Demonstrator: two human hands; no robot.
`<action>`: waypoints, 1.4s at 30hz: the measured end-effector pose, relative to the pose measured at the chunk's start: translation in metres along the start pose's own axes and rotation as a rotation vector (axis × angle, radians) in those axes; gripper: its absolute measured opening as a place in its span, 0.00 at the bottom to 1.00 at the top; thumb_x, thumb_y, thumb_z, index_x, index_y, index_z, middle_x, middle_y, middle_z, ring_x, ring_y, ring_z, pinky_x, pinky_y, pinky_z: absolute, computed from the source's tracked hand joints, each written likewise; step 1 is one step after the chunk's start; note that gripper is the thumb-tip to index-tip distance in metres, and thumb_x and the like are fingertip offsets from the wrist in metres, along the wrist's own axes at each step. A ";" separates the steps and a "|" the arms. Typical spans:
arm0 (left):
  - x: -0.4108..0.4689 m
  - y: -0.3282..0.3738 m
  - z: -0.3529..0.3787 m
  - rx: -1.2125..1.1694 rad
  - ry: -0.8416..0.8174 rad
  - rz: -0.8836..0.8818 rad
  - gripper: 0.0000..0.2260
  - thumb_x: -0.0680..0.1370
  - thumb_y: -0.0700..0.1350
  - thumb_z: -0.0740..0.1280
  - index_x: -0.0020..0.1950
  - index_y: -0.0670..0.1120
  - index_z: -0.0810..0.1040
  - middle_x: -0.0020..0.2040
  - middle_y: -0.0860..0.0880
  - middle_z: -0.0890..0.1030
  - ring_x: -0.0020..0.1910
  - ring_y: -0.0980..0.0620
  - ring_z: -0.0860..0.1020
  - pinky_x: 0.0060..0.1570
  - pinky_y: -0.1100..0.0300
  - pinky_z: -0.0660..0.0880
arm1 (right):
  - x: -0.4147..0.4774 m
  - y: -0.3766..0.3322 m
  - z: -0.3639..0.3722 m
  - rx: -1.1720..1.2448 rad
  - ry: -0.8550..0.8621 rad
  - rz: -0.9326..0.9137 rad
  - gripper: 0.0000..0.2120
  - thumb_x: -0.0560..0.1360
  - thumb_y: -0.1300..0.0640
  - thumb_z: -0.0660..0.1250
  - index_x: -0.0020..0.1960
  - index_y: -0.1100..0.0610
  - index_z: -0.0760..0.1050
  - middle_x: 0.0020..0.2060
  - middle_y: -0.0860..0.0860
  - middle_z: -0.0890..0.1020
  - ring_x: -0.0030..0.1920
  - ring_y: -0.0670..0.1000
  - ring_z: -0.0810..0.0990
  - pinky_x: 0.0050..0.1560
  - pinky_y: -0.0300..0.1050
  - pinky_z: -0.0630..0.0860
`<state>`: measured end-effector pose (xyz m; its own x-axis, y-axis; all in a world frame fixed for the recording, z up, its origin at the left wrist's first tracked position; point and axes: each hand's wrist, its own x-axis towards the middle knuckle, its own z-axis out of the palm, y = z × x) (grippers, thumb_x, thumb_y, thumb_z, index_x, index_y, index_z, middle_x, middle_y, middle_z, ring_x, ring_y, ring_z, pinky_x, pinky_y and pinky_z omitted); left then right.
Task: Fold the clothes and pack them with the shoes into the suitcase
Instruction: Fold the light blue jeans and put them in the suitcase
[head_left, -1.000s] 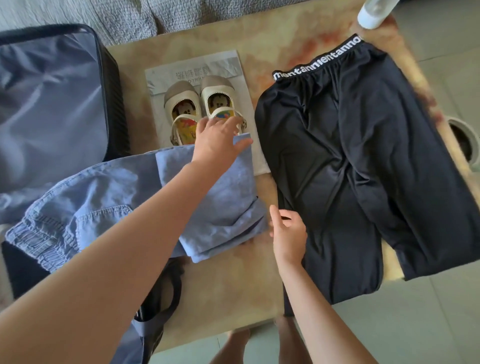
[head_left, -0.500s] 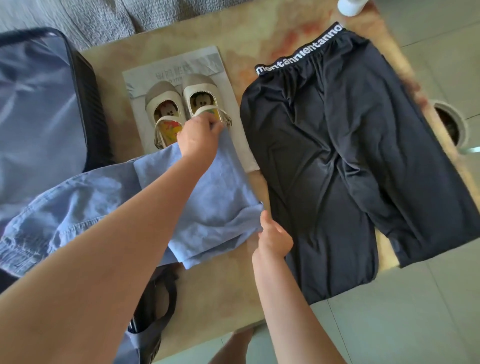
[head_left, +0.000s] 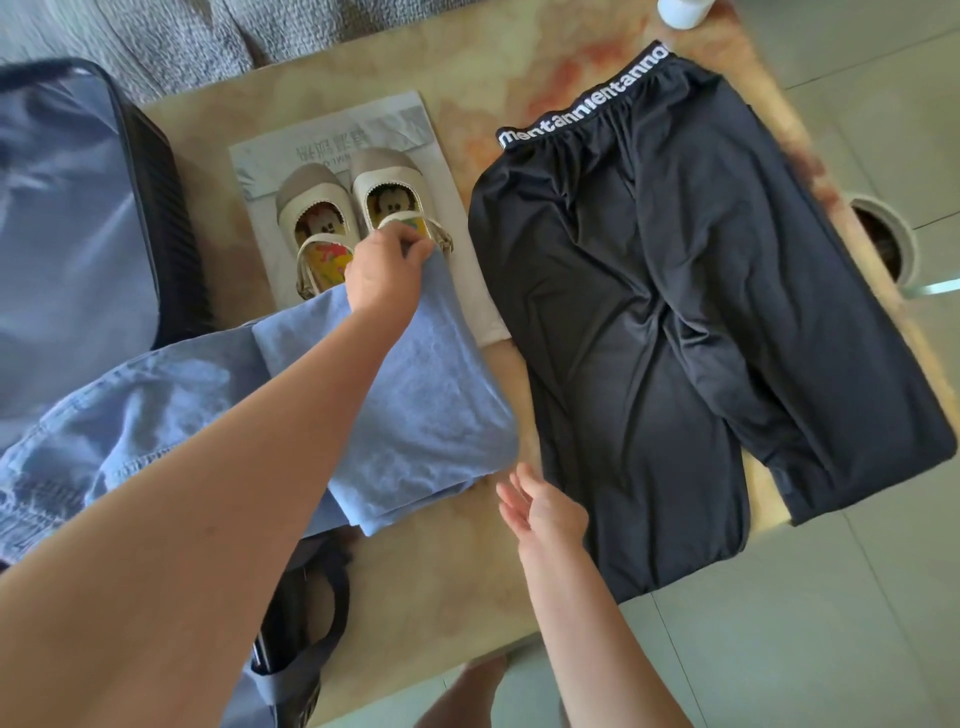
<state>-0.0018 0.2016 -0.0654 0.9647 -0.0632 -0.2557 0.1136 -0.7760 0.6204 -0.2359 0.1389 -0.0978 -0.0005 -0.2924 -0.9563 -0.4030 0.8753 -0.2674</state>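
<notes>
Lying open at the left edge of the table (head_left: 415, 582), the suitcase (head_left: 62, 234) shows its grey-blue lining, probably kept close so that folded pieces can go straight in. The black trousers (head_left: 675, 338) are spread flat on the right, likely next for folding. The blue garment (head_left: 415, 405) lies partly folded between them, one end trailing onto the suitcase. The shoes (head_left: 353, 218), cartoon mouse faces printed inside, stand paired on a printed sheet (head_left: 337, 140), perhaps to keep the soles off the table. The left hand (head_left: 384, 270) pinches the fold's far corner just beside the shoes; the right hand (head_left: 545, 514) hovers spread near the fold's near corner, holding nothing. The waistband (head_left: 587, 93) reads roughly "mentanmentanno"; the sheet's characters are too blurred to read.
</notes>
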 end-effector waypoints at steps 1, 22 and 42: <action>0.001 -0.002 0.001 0.009 0.008 0.024 0.09 0.79 0.47 0.64 0.56 0.45 0.79 0.53 0.47 0.81 0.55 0.46 0.76 0.59 0.50 0.71 | 0.002 0.001 -0.004 -0.082 0.029 -0.133 0.05 0.72 0.62 0.72 0.46 0.62 0.78 0.40 0.55 0.83 0.35 0.50 0.80 0.35 0.43 0.77; -0.102 -0.122 -0.101 0.190 0.226 0.163 0.17 0.75 0.39 0.68 0.64 0.44 0.76 0.65 0.44 0.74 0.66 0.41 0.69 0.68 0.48 0.60 | 0.002 -0.074 0.072 -1.020 -0.507 -0.792 0.14 0.71 0.56 0.73 0.54 0.59 0.77 0.52 0.54 0.79 0.54 0.53 0.79 0.56 0.50 0.77; -0.208 -0.221 -0.149 -0.530 0.429 -0.841 0.35 0.77 0.53 0.67 0.77 0.42 0.55 0.75 0.42 0.56 0.72 0.47 0.60 0.68 0.56 0.58 | -0.057 -0.050 0.067 -0.865 -0.604 -0.878 0.14 0.73 0.55 0.71 0.58 0.53 0.78 0.51 0.47 0.82 0.54 0.49 0.80 0.57 0.49 0.77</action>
<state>-0.1919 0.4801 -0.0387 0.5209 0.6674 -0.5322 0.7667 -0.0918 0.6354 -0.1538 0.1375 -0.0376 0.8541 -0.2136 -0.4743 -0.5007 -0.0909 -0.8608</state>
